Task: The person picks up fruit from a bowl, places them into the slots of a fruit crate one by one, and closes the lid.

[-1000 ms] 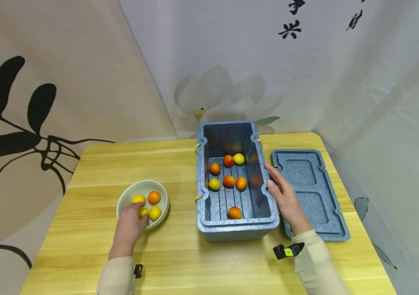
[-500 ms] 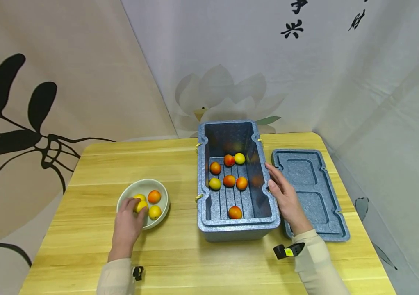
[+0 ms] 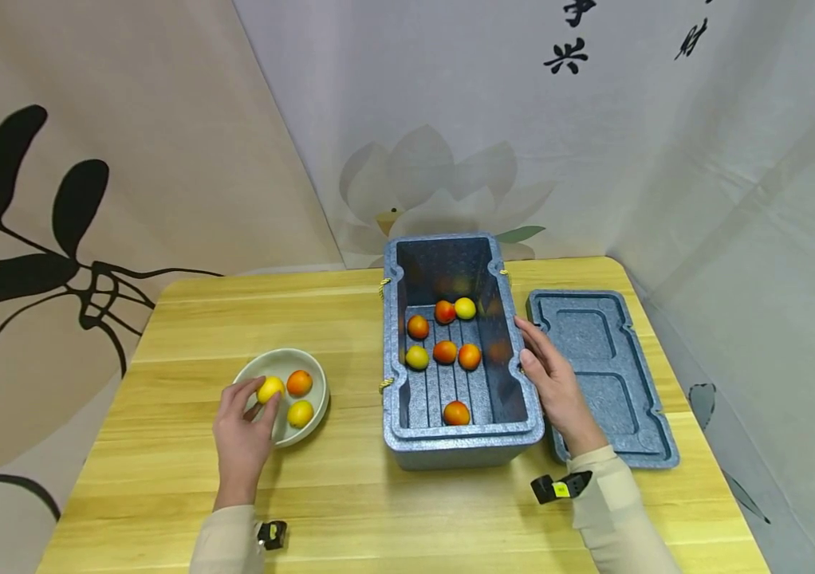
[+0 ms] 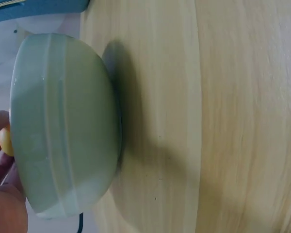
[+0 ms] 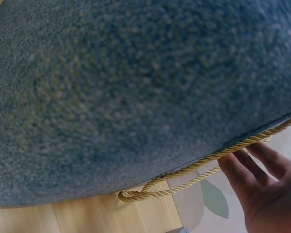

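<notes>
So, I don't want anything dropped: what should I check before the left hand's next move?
1. Grip of the left hand on the yellow fruit: ok, pinched.
2. Fruit clear of the rim of the bowl: cannot tell; the rim partly hides it in the left wrist view.
3. Box open: ok, lid lies beside it.
4. Right hand on the box: ok, at its right side.
5. Room among the other fruits inside: ok, bare floor shows.
</notes>
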Available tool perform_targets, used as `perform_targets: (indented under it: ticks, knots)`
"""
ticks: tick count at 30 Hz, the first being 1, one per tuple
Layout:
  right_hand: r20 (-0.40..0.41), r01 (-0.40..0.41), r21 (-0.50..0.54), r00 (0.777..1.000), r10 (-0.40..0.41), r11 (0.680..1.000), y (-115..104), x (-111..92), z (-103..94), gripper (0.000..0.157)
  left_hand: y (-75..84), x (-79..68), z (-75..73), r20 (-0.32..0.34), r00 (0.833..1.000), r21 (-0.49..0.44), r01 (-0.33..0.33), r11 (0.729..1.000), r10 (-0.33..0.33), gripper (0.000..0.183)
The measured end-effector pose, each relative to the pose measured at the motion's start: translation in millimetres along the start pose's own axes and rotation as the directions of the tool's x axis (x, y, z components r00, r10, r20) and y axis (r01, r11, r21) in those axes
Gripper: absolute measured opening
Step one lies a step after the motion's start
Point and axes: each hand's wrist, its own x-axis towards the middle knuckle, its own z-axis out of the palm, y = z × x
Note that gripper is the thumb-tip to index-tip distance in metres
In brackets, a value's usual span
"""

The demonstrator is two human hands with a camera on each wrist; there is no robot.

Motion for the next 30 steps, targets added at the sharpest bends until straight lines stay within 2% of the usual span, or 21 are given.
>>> perform_targets:
  ticks: [6, 11, 15, 18, 23, 27, 30]
  knots:
    - [-0.001, 0.029, 0.002, 1.000, -0.029, 1.000, 3, 1, 0.4, 0.045, 6.0, 1.1, 0.7, -0.031, 1.000, -0.064, -0.006, 0.998, 0.004, 0.032]
    - [-0.004, 0.036, 0.001, 0.999, -0.036, 0.999, 3, 1, 0.6, 0.045, 35.5, 4.1, 1.4, -0.077, 0.996, -0.121, -0.060, 0.991, 0.051, 0.030]
    - [-0.007, 0.033, -0.001, 0.999, -0.033, 0.999, 3, 1, 0.4, 0.045, 54.1, 7.4, 4.2, -0.113, 0.991, -0.225, -0.089, 0.970, 0.065, 0.028]
    - [-0.007, 0.031, -0.005, 0.999, -0.031, 0.999, 3, 1, -0.1, 0.045, 58.6, 10.6, 7.7, -0.107, 0.994, -0.287, -0.069, 0.956, 0.040, 0.029]
    - [-0.003, 0.029, -0.004, 1.000, -0.029, 1.000, 4, 0, -0.7, 0.045, 62.7, 16.6, 11.6, -0.065, 0.998, -0.334, -0.028, 0.942, 0.006, 0.030]
    - [0.000, 0.027, -0.005, 1.000, -0.027, 1.000, 3, 0, -0.7, 0.045, 61.8, 22.0, 16.2, -0.053, 0.999, -0.356, -0.009, 0.935, -0.011, 0.031]
    - [0.001, 0.025, -0.006, 1.000, -0.025, 1.000, 3, 1, -0.5, 0.045, 66.6, 26.2, 18.9, -0.045, 0.999, -0.361, -0.016, 0.932, 0.000, 0.032]
